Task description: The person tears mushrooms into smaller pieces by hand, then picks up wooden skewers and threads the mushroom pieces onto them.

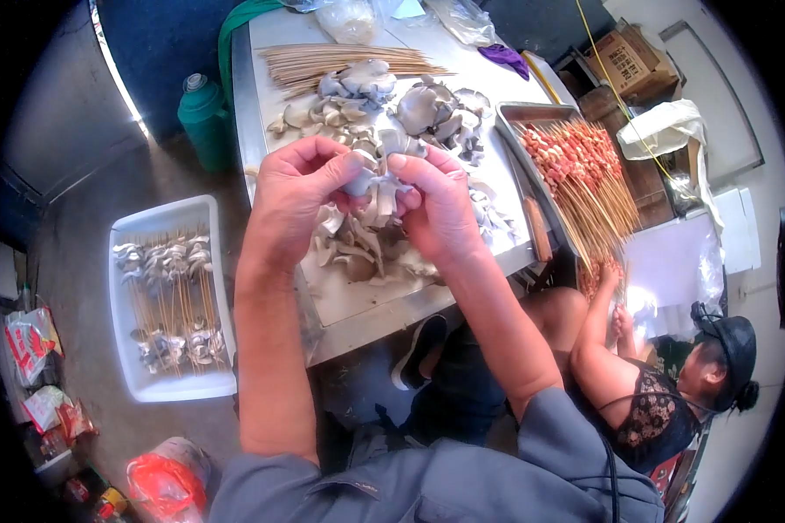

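Both hands pinch one cluster of oyster mushrooms (379, 193) above the white table (340, 301). My left hand (296, 187) grips its left side between thumb and fingers. On the right side, my right hand (440, 196) is closed on the same cluster. Beneath the hands lies a pile of torn oyster mushroom pieces (358, 248). Larger whole clumps (445, 113) rest farther back. Behind them is a bundle of bare bamboo skewers (349, 63). Some fingertips are hidden behind the cluster.
A white tub (119, 305) of mushroom skewers stands at left, near a green thermos (203, 122). At right are a metal tray (536, 112) of meat skewers and a knife handle (537, 229). Another person (645, 392) sits close by on the right, hands near skewers.
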Demonstrator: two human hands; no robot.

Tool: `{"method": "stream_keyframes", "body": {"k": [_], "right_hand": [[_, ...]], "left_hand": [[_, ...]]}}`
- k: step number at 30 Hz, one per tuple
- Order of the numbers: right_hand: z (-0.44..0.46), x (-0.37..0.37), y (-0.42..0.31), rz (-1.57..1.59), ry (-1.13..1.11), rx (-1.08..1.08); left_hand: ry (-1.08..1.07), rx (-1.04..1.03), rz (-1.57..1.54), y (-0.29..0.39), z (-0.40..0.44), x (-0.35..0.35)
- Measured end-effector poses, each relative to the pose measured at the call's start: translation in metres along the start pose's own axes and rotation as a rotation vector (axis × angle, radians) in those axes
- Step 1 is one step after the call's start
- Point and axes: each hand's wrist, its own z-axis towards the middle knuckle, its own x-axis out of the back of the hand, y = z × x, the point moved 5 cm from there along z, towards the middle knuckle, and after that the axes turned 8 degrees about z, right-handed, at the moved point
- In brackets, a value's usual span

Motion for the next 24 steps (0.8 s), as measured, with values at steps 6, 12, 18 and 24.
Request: {"method": "stream_keyframes", "body": {"k": [6, 12, 18, 24], "right_hand": [[-0.007, -0.001, 0.0, -0.142, 0.028, 0.056], [-0.008, -0.005, -0.003, -0.157, -0.025, 0.092], [-0.006, -0.002, 0.0, -0.148, -0.011, 0.113], [-0.005, -0.004, -0.001, -0.141, 0.01, 0.116]], "left_hand": [[-0.037, -0.015, 0.118, 0.001, -0.001, -0.004], [-0.092, -0.056, 0.186, 0.004, -0.002, -0.009], [-0.061, -0.064, 0.11, -0.001, 0.0, -0.011], [-0.009, -0.075, 0.045, -0.005, 0.003, -0.01]]}}
